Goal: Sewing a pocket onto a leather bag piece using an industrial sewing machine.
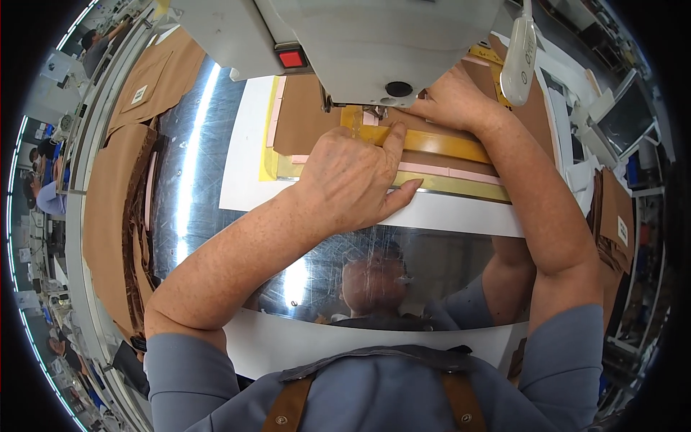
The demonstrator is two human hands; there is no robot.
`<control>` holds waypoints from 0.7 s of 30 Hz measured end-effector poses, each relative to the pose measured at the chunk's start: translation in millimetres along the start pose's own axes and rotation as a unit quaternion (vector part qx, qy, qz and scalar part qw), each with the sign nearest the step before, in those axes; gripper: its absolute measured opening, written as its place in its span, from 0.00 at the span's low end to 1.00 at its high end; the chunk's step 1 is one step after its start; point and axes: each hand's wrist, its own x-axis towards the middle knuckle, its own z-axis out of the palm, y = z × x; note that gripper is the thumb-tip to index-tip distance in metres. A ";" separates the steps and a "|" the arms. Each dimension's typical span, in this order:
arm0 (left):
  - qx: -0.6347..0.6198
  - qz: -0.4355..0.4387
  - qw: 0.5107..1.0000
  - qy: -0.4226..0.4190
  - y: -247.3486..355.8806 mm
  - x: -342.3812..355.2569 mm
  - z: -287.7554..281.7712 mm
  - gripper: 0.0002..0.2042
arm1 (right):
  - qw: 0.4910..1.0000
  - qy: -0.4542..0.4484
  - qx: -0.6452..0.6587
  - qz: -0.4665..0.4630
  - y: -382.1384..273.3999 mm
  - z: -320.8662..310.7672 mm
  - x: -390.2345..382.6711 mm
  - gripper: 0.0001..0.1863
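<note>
My left hand rests beside the presser foot of a sewing machine. Its thumb and index finger are stretched apart, with the index fingertip on a yellow strip of a sewing template. My right hand reaches over the far side of the template, its fingers mostly hidden by the machine head. Brown fabric lies under the yellow strip, and a pink strip runs along the template's near edge. A white sheet lies beneath.
Stacked brown fabric pieces lie at the left, with another stack at the right. The shiny metal table plate shows reflections. A pale hanging device is near my right forearm. Other people sit far left.
</note>
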 end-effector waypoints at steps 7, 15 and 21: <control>-0.029 -0.005 0.999 0.035 -4.8 6.1 10.2 0.34 | 0.999 -0.018 -0.036 0.029 10.3 3.4 9.1 0.43; -0.027 -0.003 1.000 0.013 0.4 6.2 9.8 0.35 | 0.999 -0.009 -0.043 0.013 6.5 2.9 5.9 0.43; -0.049 -0.015 0.998 0.029 -1.5 7.1 9.8 0.35 | 1.000 0.015 -0.020 0.004 5.2 5.2 9.0 0.41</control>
